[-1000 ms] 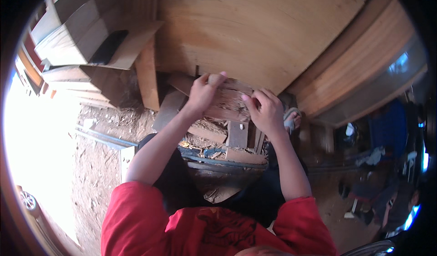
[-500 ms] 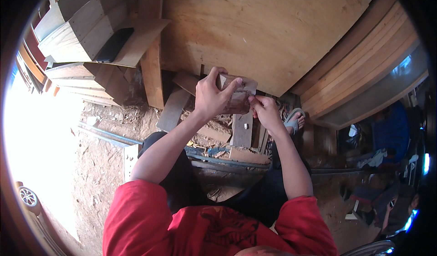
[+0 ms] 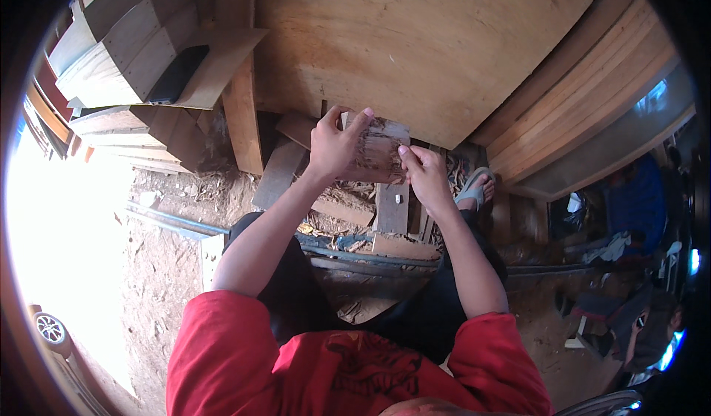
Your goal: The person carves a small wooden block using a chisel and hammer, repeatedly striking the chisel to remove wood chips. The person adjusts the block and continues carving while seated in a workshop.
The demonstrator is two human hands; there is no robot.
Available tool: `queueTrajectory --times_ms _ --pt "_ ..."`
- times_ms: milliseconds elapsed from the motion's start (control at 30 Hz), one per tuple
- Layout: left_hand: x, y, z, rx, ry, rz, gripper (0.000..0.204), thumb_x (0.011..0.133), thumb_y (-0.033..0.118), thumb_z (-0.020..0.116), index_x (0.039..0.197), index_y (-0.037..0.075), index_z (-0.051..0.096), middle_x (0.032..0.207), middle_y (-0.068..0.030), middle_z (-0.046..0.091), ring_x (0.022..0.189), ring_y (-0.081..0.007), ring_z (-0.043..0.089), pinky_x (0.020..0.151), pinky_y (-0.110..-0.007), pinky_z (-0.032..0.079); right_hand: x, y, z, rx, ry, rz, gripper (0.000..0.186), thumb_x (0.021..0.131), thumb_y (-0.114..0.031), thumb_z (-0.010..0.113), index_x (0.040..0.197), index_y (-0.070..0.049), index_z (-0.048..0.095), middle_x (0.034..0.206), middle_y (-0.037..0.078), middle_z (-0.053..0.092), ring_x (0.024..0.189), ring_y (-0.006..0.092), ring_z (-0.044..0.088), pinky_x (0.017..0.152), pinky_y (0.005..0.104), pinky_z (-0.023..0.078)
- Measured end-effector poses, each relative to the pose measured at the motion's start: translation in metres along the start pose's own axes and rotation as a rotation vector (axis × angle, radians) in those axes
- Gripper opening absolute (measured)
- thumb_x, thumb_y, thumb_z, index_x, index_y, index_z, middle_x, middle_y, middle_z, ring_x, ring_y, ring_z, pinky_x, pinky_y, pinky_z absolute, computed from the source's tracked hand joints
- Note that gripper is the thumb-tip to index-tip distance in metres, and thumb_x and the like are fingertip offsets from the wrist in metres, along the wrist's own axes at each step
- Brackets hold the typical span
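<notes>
A small rectangular piece of wood (image 3: pixel 382 149) is held up in front of me, its face rough and streaked with dark, flaky patches. My left hand (image 3: pixel 332 146) grips its left side, thumb along the upper part and fingers behind, partly hidden. At the right edge, my right hand (image 3: pixel 427 178) is closed in a pinch, its thumb against the wood; whether anything else is between those fingers I cannot make out. Below the piece, a narrow plank (image 3: pixel 392 210) on the ground has a small pale object (image 3: pixel 398 199) on it.
A large plywood sheet (image 3: pixel 415 46) lies beyond my hands. Stacked wooden panels (image 3: pixel 129 57) at the left carry a flat black object (image 3: pixel 178 74). Long boards (image 3: pixel 570 112) line the right, near a sandalled foot (image 3: pixel 478 187). Pipes (image 3: pixel 363 260) cross the littered ground; another person (image 3: pixel 641 331) is at lower right.
The piece of wood has turned so that more of its rough face shows. Both hands have shifted slightly left, and the left thumb has moved up toward the top edge.
</notes>
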State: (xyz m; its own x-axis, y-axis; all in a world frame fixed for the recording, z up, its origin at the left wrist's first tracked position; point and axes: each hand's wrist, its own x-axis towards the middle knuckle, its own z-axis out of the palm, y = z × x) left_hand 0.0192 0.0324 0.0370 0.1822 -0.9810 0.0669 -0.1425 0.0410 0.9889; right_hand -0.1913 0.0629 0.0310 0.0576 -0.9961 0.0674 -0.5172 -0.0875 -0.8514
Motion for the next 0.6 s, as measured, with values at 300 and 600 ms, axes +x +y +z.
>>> queueTrajectory --times_ms 300,600 --pt "-0.008 0.0 0.005 0.106 -0.044 0.029 0.063 0.091 0.055 0.078 0.113 -0.004 0.074 0.104 -0.0215 0.078 0.101 -0.0252 0.075 0.092 -0.038 0.055 0.001 -0.023 -0.038 -0.372 -0.234 -0.002 0.038 0.103 -0.037 0.065 0.096 -0.001 0.077 0.08 0.022 0.071 0.077 0.0324 0.073 0.073 0.043 0.054" --pt "0.006 -0.004 -0.007 -0.247 -0.133 -0.185 0.054 0.097 0.05 0.074 0.114 -0.001 0.071 0.107 -0.0093 0.072 0.1 -0.0163 0.066 0.094 -0.032 0.051 -0.004 -0.018 -0.055 -0.21 -0.007 -0.538 0.021 0.094 -0.007 0.076 0.115 -0.007 0.077 0.109 0.006 0.072 0.087 0.0195 0.068 0.079 0.0336 0.056"
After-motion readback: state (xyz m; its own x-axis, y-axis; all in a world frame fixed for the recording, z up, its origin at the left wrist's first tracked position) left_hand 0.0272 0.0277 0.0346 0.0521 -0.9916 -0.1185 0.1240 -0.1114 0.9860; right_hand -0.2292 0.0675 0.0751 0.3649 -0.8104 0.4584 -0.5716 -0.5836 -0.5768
